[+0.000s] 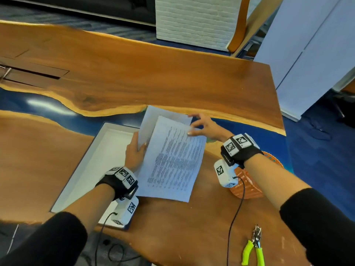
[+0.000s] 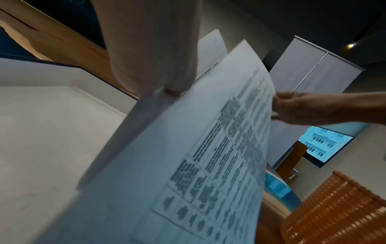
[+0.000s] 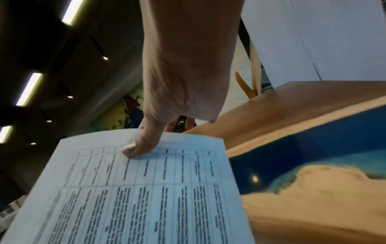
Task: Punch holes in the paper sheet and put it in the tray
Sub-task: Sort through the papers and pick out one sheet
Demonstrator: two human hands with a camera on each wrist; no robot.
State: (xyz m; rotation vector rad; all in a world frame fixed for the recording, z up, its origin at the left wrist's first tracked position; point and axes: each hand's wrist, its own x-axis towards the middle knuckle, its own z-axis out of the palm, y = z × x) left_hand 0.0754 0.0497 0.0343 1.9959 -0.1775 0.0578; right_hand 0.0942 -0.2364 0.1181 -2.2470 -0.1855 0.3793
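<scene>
A printed paper sheet point(image 1: 172, 162) hangs tilted above the wooden table, its lower edge near the tabletop. My right hand point(image 1: 193, 124) pinches its far edge, thumb on the print point(image 3: 133, 148). A second sheet point(image 1: 159, 118), blank side showing, stands behind it. My left hand point(image 1: 141, 146) grips the sheets at their left edge, thumb on top point(image 2: 171, 91). The white tray point(image 1: 90, 154) lies just left of the paper, under my left forearm. A hole punch with neon-green handles point(image 1: 253, 248) lies on the table near my right elbow, untouched.
An orange woven basket point(image 1: 247, 187) stands under my right wrist, close to the paper's right edge. The table has a blue resin strip point(image 1: 115, 114) across its middle. A white panel point(image 1: 307, 54) and a chair stand beyond the far right corner.
</scene>
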